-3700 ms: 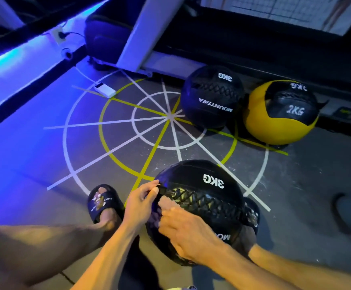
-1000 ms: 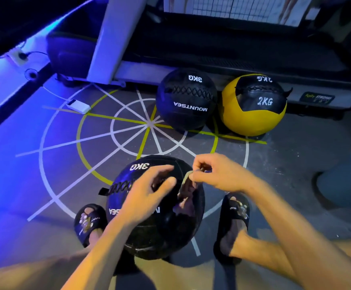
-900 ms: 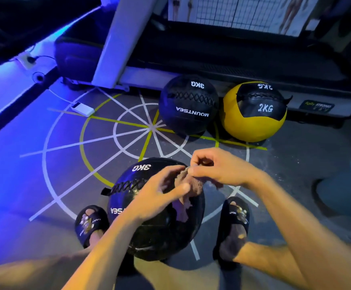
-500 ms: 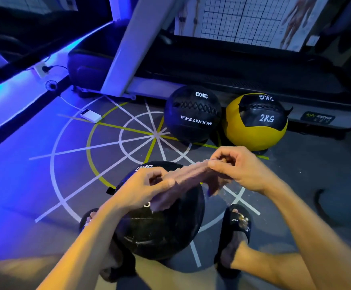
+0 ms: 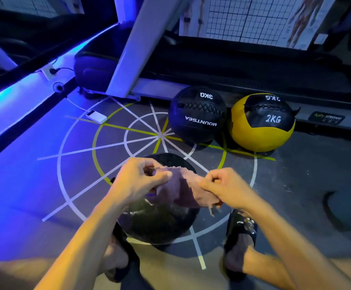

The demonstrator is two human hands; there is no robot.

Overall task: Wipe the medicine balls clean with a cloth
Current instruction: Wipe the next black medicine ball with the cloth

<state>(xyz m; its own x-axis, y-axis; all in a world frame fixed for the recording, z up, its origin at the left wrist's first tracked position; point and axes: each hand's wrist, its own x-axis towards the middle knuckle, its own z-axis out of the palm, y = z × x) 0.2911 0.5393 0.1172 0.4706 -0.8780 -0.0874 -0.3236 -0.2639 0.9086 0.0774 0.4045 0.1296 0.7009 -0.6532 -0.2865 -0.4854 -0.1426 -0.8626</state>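
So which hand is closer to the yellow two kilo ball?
Right. The right hand grips the cloth below and slightly left of the yellow 2KG ball; the left hand is farther left.

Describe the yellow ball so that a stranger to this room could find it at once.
Look along the treadmill base at the far edge of the floor. Two balls rest against it side by side; take the yellow ball, on the right. It alone is yellow with black panels marked 2KG, while the black ball beside it says 3KG.
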